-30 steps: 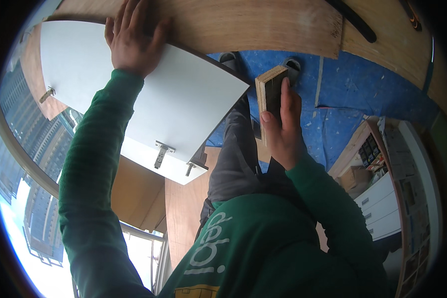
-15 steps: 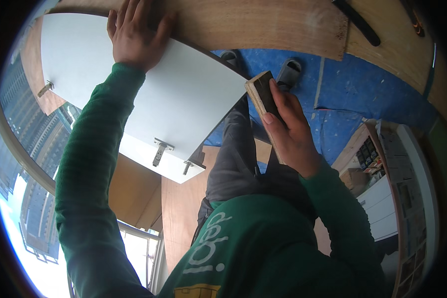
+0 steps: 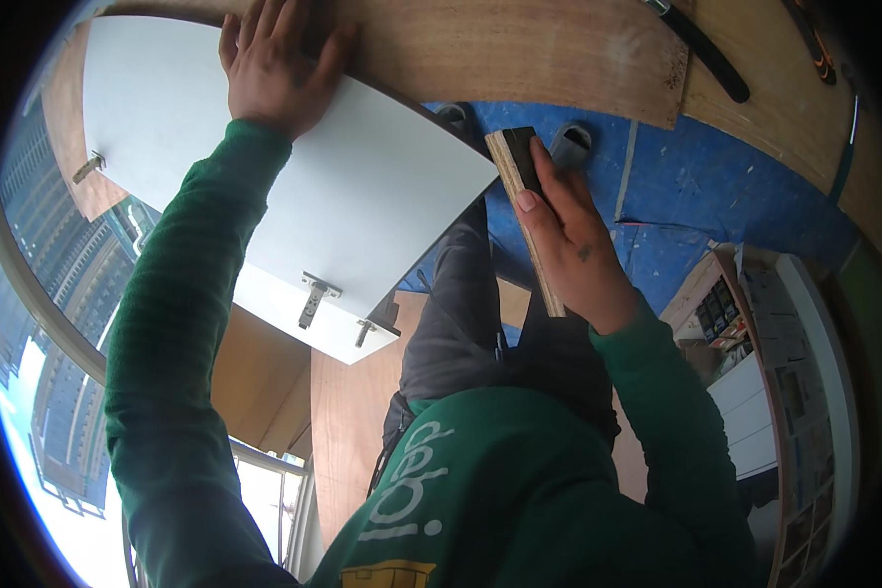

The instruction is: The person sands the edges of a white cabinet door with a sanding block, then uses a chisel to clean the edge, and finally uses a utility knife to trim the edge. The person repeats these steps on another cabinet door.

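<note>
My left hand [image 3: 277, 64] lies flat, fingers spread, on the far edge of a white cabinet door panel [image 3: 265, 186], where it meets a plywood board [image 3: 519, 49]. The panel carries metal hinges [image 3: 314, 297] along its near edge. My right hand [image 3: 568, 235] grips a narrow plywood strip [image 3: 517, 176] on edge, just right of the panel's corner. Both sleeves are green.
Blue sheeting [image 3: 696, 186] covers the floor below, with my shoes [image 3: 570, 145] on it. A dark tool handle [image 3: 701, 49] lies on the plywood at top right. White shelving [image 3: 755, 392] with small boxes stands at right. Windows [image 3: 59, 294] curve along the left.
My right hand has turned the plywood strip and brought it down and closer to the white panel's corner. My left hand has stayed pressed on the panel.
</note>
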Available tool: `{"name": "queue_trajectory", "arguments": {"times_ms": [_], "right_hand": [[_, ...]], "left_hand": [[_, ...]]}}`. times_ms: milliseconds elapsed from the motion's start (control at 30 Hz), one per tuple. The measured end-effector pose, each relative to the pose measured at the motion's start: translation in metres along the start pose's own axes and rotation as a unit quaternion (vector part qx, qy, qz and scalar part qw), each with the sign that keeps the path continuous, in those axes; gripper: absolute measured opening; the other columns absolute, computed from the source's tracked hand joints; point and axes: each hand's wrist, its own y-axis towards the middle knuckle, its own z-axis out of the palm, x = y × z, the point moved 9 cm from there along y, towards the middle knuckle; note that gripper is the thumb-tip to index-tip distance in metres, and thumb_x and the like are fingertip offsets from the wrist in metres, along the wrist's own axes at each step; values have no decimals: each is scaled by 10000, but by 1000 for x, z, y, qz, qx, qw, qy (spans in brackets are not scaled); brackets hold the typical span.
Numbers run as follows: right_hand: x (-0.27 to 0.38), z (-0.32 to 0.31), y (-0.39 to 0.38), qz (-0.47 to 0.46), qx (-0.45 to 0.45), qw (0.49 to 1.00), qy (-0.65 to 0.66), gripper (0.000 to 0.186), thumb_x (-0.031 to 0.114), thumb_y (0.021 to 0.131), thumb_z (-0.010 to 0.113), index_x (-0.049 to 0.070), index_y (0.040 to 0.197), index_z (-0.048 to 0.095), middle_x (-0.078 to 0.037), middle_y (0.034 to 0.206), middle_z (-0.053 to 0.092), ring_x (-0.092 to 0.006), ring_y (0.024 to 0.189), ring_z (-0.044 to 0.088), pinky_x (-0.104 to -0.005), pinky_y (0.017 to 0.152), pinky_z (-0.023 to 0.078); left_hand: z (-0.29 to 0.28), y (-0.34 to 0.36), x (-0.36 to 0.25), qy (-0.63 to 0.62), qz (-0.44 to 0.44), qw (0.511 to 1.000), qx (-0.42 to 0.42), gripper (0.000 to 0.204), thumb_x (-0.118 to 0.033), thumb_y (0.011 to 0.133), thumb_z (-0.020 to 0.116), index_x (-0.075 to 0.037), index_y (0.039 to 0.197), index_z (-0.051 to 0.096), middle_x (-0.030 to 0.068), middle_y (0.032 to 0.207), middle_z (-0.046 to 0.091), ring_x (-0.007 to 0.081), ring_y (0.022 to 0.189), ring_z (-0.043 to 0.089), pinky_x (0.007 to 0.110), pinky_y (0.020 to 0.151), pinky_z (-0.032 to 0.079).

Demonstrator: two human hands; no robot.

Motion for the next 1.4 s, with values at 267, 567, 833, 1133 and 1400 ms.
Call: {"name": "queue_trajectory", "arguments": {"times_ms": [267,567,833,1133,1400], "right_hand": [[-10,5,-22,-8,-68,998,15,653,282,1091,541,-41,1600,292,-246,1240,541,-341,1093,571,-446,1005,463],[17,28,-11,-230,-70,965,-107,766,245,1001,709,10,1609,306,-252,1410,434,-372,1238,518,-445,1098,423],[8,-62,-19,-121,-153,978,78,972,248,903,818,-77,1600,223,-256,1438,453,-352,1315,501,-448,1100,433],[40,-288,103,-101,-289,854,-422,803,351,933,781,31,1574,417,-236,1426,489,-381,1278,553,-447,1084,463],[89,-229,66,-223,-313,818,-429,351,247,985,722,33,1252,642,-179,1199,610,-338,1121,600,-437,978,494]], "left_hand": [[2,-3,3,0,4,1000,-14,700,-294,924,660,-48,1545,452,182,1652,390,360,1566,290,554,1293,124],[1,1,1,-4,-7,1000,11,706,-291,916,658,-53,1548,450,184,1648,396,354,1566,291,549,1295,122],[12,-3,14,10,37,998,-44,664,-484,987,597,-239,1584,443,37,1672,393,249,1561,320,504,1299,106],[3,-6,15,11,8,999,-37,643,-466,987,584,-237,1574,455,24,1680,377,242,1576,285,505,1311,86],[6,-12,18,17,-18,999,-44,660,-487,975,594,-245,1573,455,26,1686,361,235,1578,277,504,1315,85]]}}
